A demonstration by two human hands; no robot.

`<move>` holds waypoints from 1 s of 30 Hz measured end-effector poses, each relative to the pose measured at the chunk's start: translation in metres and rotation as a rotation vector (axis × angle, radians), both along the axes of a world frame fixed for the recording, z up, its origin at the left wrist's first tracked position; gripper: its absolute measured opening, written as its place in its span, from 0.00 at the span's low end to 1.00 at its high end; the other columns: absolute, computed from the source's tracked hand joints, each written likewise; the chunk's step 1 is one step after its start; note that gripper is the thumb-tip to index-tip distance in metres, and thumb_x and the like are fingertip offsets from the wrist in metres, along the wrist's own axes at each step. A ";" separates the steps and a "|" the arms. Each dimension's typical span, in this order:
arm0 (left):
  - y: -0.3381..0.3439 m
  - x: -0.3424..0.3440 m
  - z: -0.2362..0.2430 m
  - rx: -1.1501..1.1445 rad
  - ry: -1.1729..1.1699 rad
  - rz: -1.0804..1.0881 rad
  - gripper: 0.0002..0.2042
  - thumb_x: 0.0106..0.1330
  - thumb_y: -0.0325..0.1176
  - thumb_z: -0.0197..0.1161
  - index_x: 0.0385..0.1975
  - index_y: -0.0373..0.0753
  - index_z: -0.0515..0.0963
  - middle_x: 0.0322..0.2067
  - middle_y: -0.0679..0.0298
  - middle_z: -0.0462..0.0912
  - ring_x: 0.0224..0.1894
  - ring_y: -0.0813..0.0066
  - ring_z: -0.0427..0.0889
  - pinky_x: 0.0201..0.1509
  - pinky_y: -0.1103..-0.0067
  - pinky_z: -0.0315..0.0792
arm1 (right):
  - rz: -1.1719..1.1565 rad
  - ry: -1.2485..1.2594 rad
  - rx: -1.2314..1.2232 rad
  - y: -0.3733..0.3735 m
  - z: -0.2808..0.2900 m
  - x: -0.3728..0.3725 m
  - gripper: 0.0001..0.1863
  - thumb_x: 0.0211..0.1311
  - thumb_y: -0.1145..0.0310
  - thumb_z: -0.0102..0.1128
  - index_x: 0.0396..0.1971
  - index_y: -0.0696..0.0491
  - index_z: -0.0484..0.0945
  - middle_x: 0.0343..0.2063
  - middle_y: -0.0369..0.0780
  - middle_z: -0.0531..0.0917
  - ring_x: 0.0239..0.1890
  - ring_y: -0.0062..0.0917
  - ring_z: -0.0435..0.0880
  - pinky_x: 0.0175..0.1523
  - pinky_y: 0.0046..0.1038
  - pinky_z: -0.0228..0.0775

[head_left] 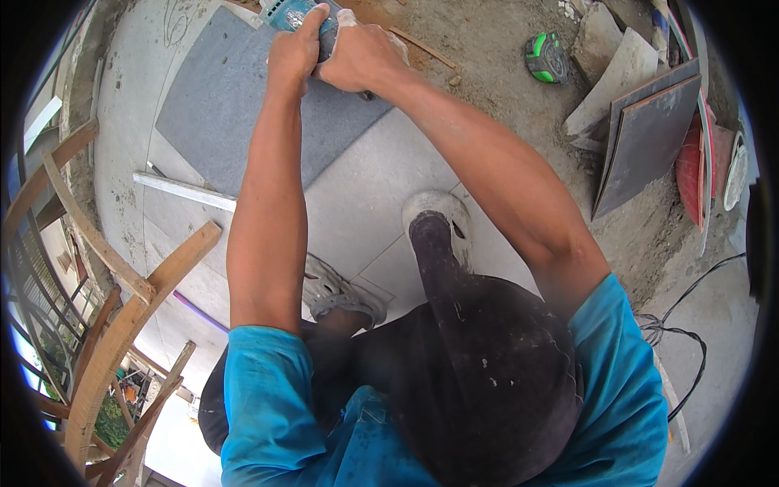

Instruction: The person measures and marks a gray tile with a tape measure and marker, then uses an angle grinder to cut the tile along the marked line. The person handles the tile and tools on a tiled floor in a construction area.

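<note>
**Teal power tool [286, 15] held at the far-right edge of a dark grey slab [219, 101]**

The left hand [295, 53] and the right hand [361, 57] are both closed around the tool, side by side, with the undersides of their fingers hidden. The tool's vented teal end points away from the person and leftward, its tip cut by the upper border of the view. Its long axis appears to slant from there toward the slab's near-right edge; the hands cover the middle, and a bit of metal shows beneath the right hand. Which way the working end faces cannot be told.

The slab lies flat and askew, one corner toward the left, one edge running diagonally on the near right. Off that near-right edge, room for moving is a wedge of pale floor tiles [357, 215], reaching to the right shoe [430, 201]. On the slab's near-left side, a pale straight bar [182, 190] narrows the space, its right end just beside the slab and meeting the left forearm in view.

Right of the slab stretches sandy ground [495, 97], with a thin wooden strip [423, 49] near the right hand and a green-and-black tape measure [546, 58] farther out. Well to the slab's right lean dark panels [649, 138]; well to its near left stands a timber frame [122, 325].
</note>
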State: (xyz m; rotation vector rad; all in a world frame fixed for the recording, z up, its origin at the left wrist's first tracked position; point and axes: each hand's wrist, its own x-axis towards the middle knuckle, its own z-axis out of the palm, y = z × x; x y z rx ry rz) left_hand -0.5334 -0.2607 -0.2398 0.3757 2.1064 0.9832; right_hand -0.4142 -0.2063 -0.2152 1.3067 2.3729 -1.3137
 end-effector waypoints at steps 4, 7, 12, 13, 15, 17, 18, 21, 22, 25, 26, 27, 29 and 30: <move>-0.001 0.002 0.000 -0.013 0.002 0.014 0.39 0.58 0.60 0.65 0.49 0.21 0.79 0.47 0.49 0.83 0.49 0.62 0.80 0.56 0.70 0.69 | 0.001 0.009 0.023 -0.002 -0.006 0.000 0.35 0.46 0.64 0.65 0.57 0.62 0.71 0.43 0.54 0.86 0.48 0.46 0.86 0.51 0.44 0.78; -0.003 0.002 -0.003 -0.006 0.028 0.025 0.39 0.57 0.60 0.65 0.49 0.21 0.79 0.47 0.48 0.83 0.50 0.62 0.80 0.57 0.70 0.69 | -0.007 0.018 0.018 -0.003 -0.003 0.001 0.34 0.45 0.65 0.65 0.56 0.62 0.72 0.43 0.54 0.86 0.48 0.46 0.86 0.51 0.44 0.78; -0.001 0.004 -0.001 -0.028 0.007 0.010 0.40 0.58 0.61 0.65 0.51 0.21 0.78 0.49 0.48 0.82 0.52 0.62 0.79 0.58 0.70 0.68 | -0.013 0.061 0.099 -0.004 -0.009 0.003 0.38 0.44 0.55 0.70 0.53 0.65 0.73 0.38 0.56 0.86 0.43 0.48 0.87 0.47 0.45 0.80; 0.000 0.005 0.000 -0.028 -0.005 0.003 0.40 0.58 0.61 0.65 0.51 0.21 0.78 0.50 0.48 0.81 0.52 0.62 0.79 0.58 0.70 0.68 | -0.016 0.062 0.093 -0.004 -0.011 0.005 0.39 0.44 0.54 0.71 0.53 0.65 0.73 0.38 0.56 0.86 0.43 0.48 0.87 0.47 0.45 0.80; -0.001 0.005 0.001 -0.012 -0.043 0.002 0.40 0.58 0.61 0.65 0.51 0.20 0.78 0.49 0.48 0.82 0.51 0.62 0.79 0.58 0.70 0.68 | -0.022 0.063 0.078 -0.004 -0.007 0.007 0.41 0.43 0.52 0.72 0.54 0.65 0.72 0.38 0.56 0.86 0.43 0.48 0.87 0.47 0.45 0.80; -0.003 0.006 0.000 0.003 -0.041 0.007 0.40 0.58 0.60 0.65 0.51 0.21 0.78 0.48 0.49 0.82 0.50 0.63 0.79 0.57 0.71 0.69 | -0.007 0.053 0.027 -0.003 -0.006 0.006 0.43 0.43 0.52 0.73 0.55 0.65 0.71 0.39 0.55 0.86 0.43 0.48 0.87 0.47 0.45 0.80; -0.003 0.005 -0.002 0.011 -0.019 0.012 0.39 0.58 0.60 0.65 0.51 0.21 0.78 0.48 0.49 0.82 0.50 0.63 0.79 0.57 0.71 0.69 | 0.001 0.048 0.002 -0.003 -0.005 0.006 0.44 0.43 0.51 0.73 0.56 0.65 0.70 0.39 0.55 0.86 0.43 0.48 0.87 0.47 0.45 0.80; -0.001 0.007 -0.003 -0.024 0.005 0.025 0.38 0.58 0.60 0.65 0.50 0.22 0.79 0.46 0.50 0.83 0.48 0.64 0.80 0.56 0.71 0.70 | 0.003 0.038 0.071 -0.005 -0.007 0.009 0.45 0.43 0.52 0.73 0.58 0.65 0.68 0.39 0.55 0.86 0.43 0.47 0.87 0.46 0.44 0.80; 0.000 0.009 -0.002 -0.045 0.006 0.028 0.38 0.58 0.60 0.65 0.50 0.23 0.79 0.46 0.50 0.83 0.48 0.64 0.80 0.55 0.72 0.70 | 0.004 0.031 0.062 -0.004 -0.007 0.012 0.45 0.44 0.52 0.73 0.58 0.65 0.68 0.39 0.55 0.86 0.43 0.47 0.87 0.46 0.44 0.80; -0.004 0.006 -0.006 -0.001 -0.042 0.014 0.38 0.58 0.60 0.66 0.50 0.23 0.79 0.47 0.51 0.83 0.48 0.65 0.80 0.56 0.71 0.70 | 0.019 0.018 0.048 -0.003 -0.003 0.009 0.41 0.45 0.56 0.70 0.58 0.64 0.69 0.38 0.53 0.86 0.42 0.44 0.88 0.45 0.42 0.80; -0.004 0.007 -0.006 0.008 -0.043 0.020 0.38 0.58 0.60 0.66 0.50 0.23 0.79 0.47 0.51 0.83 0.48 0.65 0.80 0.56 0.71 0.70 | 0.016 0.008 0.057 -0.005 -0.003 0.010 0.37 0.46 0.60 0.67 0.57 0.63 0.70 0.37 0.51 0.87 0.41 0.41 0.88 0.45 0.41 0.80; -0.004 0.008 -0.005 0.017 -0.045 0.026 0.38 0.58 0.60 0.66 0.50 0.23 0.79 0.47 0.51 0.83 0.48 0.65 0.80 0.55 0.71 0.70 | 0.014 -0.003 0.067 -0.006 -0.003 0.010 0.34 0.47 0.64 0.64 0.56 0.61 0.71 0.36 0.49 0.87 0.40 0.38 0.89 0.45 0.39 0.80; -0.004 0.010 -0.005 0.012 -0.027 0.033 0.38 0.58 0.60 0.66 0.49 0.23 0.79 0.47 0.51 0.83 0.48 0.65 0.80 0.55 0.71 0.70 | 0.010 0.003 0.015 -0.004 -0.002 0.011 0.42 0.44 0.55 0.70 0.59 0.63 0.68 0.38 0.53 0.86 0.42 0.44 0.88 0.46 0.43 0.80; -0.004 0.011 -0.004 -0.001 -0.008 0.034 0.38 0.58 0.60 0.66 0.49 0.23 0.79 0.47 0.51 0.83 0.48 0.65 0.80 0.55 0.71 0.70 | 0.008 0.005 -0.012 -0.003 -0.002 0.012 0.47 0.43 0.51 0.73 0.61 0.63 0.66 0.39 0.55 0.86 0.44 0.47 0.87 0.47 0.44 0.80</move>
